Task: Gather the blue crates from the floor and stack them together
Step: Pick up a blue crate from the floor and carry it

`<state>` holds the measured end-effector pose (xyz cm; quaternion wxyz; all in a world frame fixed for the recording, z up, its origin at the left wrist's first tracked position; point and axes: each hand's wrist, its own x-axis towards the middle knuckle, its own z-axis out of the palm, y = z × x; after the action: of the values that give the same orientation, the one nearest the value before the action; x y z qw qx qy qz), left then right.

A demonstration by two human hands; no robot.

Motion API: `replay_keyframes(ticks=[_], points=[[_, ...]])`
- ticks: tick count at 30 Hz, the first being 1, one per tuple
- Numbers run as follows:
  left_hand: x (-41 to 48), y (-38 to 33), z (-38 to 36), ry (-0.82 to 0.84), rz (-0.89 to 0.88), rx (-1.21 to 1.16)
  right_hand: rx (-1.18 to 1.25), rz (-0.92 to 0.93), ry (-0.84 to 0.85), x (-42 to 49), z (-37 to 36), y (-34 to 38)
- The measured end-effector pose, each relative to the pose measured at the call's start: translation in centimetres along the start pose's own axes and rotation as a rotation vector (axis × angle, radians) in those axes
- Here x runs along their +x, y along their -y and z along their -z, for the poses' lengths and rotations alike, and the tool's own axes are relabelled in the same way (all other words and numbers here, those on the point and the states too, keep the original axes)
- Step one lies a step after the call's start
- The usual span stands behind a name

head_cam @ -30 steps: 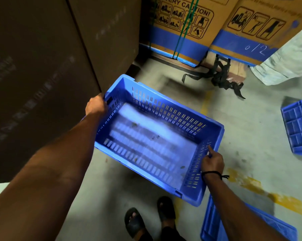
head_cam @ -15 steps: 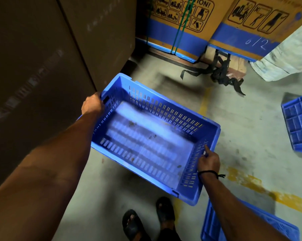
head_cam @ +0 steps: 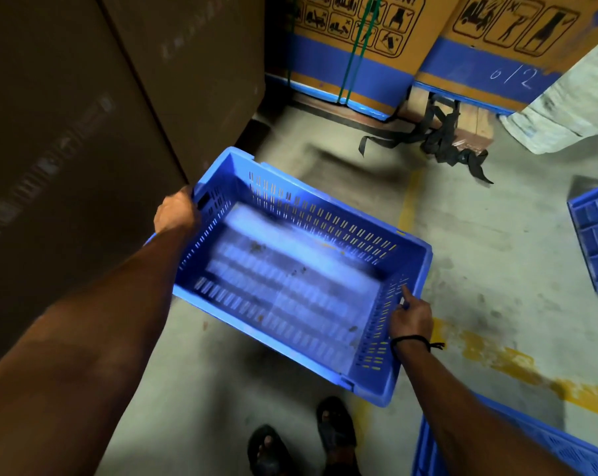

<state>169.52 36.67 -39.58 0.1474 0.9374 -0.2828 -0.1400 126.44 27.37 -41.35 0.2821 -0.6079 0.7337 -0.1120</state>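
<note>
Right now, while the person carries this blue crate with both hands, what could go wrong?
1. The right hand seems to grip the blue crate only at its end wall, so it might slip and tilt.
2. The crate hides part of the floor; the black straps lying ahead could catch a foot.
3. The left hand is close to the dark carton, so knuckles could scrape against it.

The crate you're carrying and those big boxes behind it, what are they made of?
Held crate: looks like moulded plastic, smooth blue, with slotted vent walls. Printed boxes: apparently corrugated cardboard, matte tan with black handling symbols and a blue band.
</note>
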Motion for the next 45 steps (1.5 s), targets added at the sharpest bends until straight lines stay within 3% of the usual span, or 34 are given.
replay_keyframes(ticks=[12, 16, 19, 21, 25, 31, 45], points=[[1.3, 0.2, 0.4, 0.007, -0.040, 0.015, 0.019, 0.021, -0.019, 0.3, -1.3, 1.4], [0.3, 0.7, 0.0, 0.067, -0.082, 0.136, 0.004, 0.004, 0.107, 0.4, -0.7, 1.8], [-2.4, 1.4, -0.7, -0.003, -0.169, 0.220, -0.078, 0.036, 0.232, 0.1, 0.1, 1.6], [-4.4, 1.5, -1.2, -0.014, -0.219, 0.237, -0.175, 0.128, 0.219, -1.0, 0.8, 1.8], [-8.7, 1.2, -2.2, 0.034, -0.277, 0.267, -0.417, 0.528, 0.039, -5.7, 1.1, 2.6], [-15.1, 0.8, -4.1, -0.035, -0.491, 0.261, -0.675, 1.003, 0.405, -12.8, -1.8, 1.6], [-14.9, 0.0, -4.5, 0.028, -0.345, 0.282, -0.726, 0.892, 0.479, -11.5, -3.6, 0.9]])
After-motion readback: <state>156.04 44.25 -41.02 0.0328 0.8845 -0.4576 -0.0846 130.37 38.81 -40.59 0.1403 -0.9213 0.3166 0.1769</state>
